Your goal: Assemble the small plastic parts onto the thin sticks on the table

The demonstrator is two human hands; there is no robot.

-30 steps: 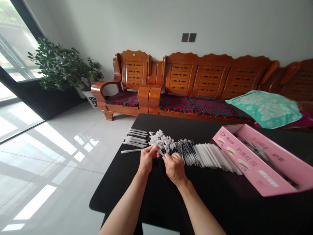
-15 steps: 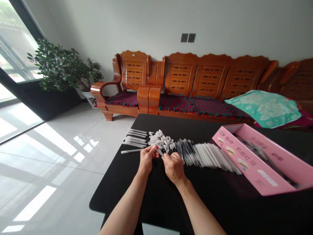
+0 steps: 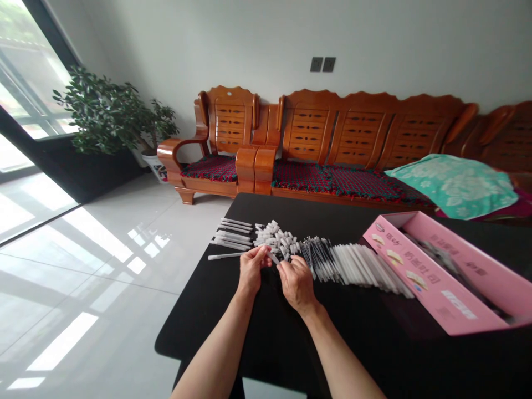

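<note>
My left hand point(image 3: 250, 269) is closed in a pinch, and my right hand point(image 3: 298, 281) is closed just beside it. A thin pale pen point(image 3: 272, 257) slants between their fingertips, with both hands gripping it. Left of my left hand, another white pen point(image 3: 223, 256) points out past the fingers; I cannot tell whether it touches them. Behind it lie several white pens point(image 3: 233, 238) in rows. Small white pen caps point(image 3: 276, 237) form a loose heap beyond my fingertips. To the right are dark, thin pen refills point(image 3: 319, 257) and a row of white pen barrels point(image 3: 369, 269).
A pink cardboard box point(image 3: 419, 280) with dark contents stands at the right of the black table point(image 3: 332, 343). Behind the table is a wooden sofa point(image 3: 332, 133) with a green cloth point(image 3: 457, 185). A potted plant point(image 3: 112, 116) stands by the glass door.
The view has shifted slightly, so everything sits a little further right. Both hands keep their grip on the pen, with hardly any movement.
</note>
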